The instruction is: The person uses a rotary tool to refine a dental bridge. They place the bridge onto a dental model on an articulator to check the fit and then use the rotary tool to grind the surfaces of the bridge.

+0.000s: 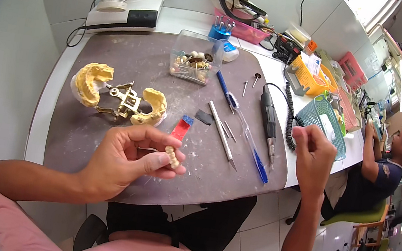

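My left hand (126,158) pinches a small tooth-coloured dental bridge (172,157) between thumb and fingers, above the near part of the bench mat. My right hand (315,155) is raised at the right, beyond the mat's edge, its fingers curled closed; what they hold, if anything, is hidden. Just past the left hand lies a strip of red and blue articulating paper (181,128). Left of it, a brass articulator (124,101) lies opened out, carrying one yellow dental cast (92,83) and another yellow cast (153,107). A dark paper piece (204,117) lies near the strip.
On the mat (134,53) lie a knife (221,134), a blue-handled toothbrush (249,135), a black handpiece (268,116) and a clear box (195,59) of burs. A white hose unit (125,5) stands behind. Baskets (323,125) line the right; a co-worker (385,163) sits beyond.
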`<state>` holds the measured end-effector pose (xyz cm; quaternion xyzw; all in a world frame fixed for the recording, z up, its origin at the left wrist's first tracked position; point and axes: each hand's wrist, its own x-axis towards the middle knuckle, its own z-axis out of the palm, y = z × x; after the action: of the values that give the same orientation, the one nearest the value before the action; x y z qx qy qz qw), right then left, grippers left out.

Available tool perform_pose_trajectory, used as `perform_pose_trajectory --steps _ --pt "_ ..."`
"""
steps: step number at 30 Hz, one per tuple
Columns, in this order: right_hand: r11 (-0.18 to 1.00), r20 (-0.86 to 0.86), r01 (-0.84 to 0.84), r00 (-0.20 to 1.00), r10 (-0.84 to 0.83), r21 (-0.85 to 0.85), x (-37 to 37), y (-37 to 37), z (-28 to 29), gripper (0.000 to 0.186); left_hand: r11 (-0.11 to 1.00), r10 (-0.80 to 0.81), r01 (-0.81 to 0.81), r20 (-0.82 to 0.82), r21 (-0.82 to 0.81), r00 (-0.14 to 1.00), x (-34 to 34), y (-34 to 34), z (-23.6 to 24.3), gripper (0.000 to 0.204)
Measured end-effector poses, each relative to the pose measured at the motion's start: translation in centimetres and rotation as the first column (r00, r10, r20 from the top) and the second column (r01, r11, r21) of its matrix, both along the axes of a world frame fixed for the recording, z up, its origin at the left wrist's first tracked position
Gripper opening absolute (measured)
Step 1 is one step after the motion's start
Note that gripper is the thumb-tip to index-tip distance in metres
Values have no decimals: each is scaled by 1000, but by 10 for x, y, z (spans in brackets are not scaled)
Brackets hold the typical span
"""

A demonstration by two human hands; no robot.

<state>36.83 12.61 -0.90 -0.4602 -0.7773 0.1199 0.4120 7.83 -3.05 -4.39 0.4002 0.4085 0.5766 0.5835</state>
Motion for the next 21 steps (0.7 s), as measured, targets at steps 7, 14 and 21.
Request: perform_pose_trajectory --steps 7,14,21 --pt "956 529 215 845 -79 -202 -5 18 -25 50 990 -80 90 99 -106 992 -6 6 -5 28" --pt "904 -46 33 997 -58 -427 4 34 -31 43 988 -115 127 123 -93 986 -12 5 -4 26" --pt "823 -863 -558 462 205 -103 -48 -41 -38 28 990 -111 126 194 -64 975 -12 7 -9 18"
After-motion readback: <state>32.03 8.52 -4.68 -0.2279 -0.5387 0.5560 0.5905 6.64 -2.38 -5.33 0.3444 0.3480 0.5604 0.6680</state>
